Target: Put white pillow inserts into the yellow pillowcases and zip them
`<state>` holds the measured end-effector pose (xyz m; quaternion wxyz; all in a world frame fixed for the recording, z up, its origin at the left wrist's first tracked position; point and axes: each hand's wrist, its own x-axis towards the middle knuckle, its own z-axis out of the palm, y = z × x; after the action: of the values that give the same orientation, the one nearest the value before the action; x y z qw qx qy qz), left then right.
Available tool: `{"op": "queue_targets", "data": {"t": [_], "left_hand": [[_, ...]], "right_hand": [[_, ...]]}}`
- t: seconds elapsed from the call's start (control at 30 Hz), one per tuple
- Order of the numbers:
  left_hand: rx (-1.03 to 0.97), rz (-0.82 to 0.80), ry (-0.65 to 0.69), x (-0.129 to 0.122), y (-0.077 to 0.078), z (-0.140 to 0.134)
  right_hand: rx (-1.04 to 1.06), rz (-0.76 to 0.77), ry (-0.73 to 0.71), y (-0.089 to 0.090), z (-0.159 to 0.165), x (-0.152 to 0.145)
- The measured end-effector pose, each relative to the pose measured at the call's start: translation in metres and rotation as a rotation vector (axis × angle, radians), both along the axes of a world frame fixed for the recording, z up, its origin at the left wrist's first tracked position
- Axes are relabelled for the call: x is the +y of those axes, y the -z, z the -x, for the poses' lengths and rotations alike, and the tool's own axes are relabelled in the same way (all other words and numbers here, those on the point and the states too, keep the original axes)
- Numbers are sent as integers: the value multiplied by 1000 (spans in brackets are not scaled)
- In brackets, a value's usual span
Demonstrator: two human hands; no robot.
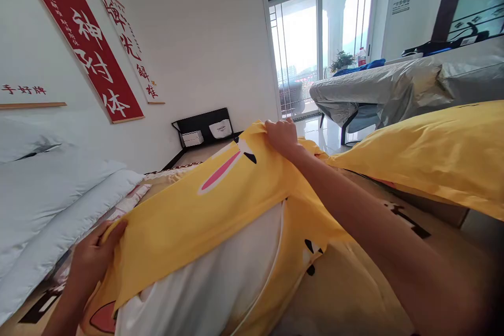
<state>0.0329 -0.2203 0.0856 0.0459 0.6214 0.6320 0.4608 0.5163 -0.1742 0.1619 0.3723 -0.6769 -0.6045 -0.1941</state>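
A yellow pillowcase (169, 226) with a printed rabbit-ear pattern lies partly over a white pillow (205, 278), whose near part is uncovered. My left hand (92, 254) pinches the pillowcase at its left side, thumb on top and fingers under the cloth. At the far right corner my right hand (281, 136) is closed on the same pillowcase, knuckles up. Between the two hands the cloth is stretched in a slanting band. The lower flap of the case spreads to the right of the pillow. My fingertips are mostly hidden in the fabric.
Several white pillows (51, 194) are piled at the left. Another yellow pillow (433, 152) lies at the right on the tan patterned surface (354, 294). Behind stand a covered table (366, 89), a black headboard-like panel (205, 126) and glass doors (299, 47).
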Motion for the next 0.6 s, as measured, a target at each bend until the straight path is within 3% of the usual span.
{"op": "queue_targets", "data": {"t": [0.1,0.17,0.23,0.3,0.37,0.43,0.5,0.6], "left_hand": [[-200,71,186,27,17,-9],[-312,62,212,42,31,-13],[-385,61,225,52,38,-18],[-484,117,269,57,36,-23],[-593,217,307,56,28,-26],[-659,312,294,52,18,-27],[-680,380,272,46,10,-27],[-614,409,307,38,5,-34]], "right_hand": [[-18,35,-90,30,33,-2],[-115,24,-246,46,72,-18],[-278,4,-519,62,119,-40],[-518,-50,-937,80,163,-56],[-630,-32,-1077,102,194,-58],[-645,99,-1020,123,210,-44],[-622,328,-867,140,220,-22],[-579,542,-675,154,235,1]]}}
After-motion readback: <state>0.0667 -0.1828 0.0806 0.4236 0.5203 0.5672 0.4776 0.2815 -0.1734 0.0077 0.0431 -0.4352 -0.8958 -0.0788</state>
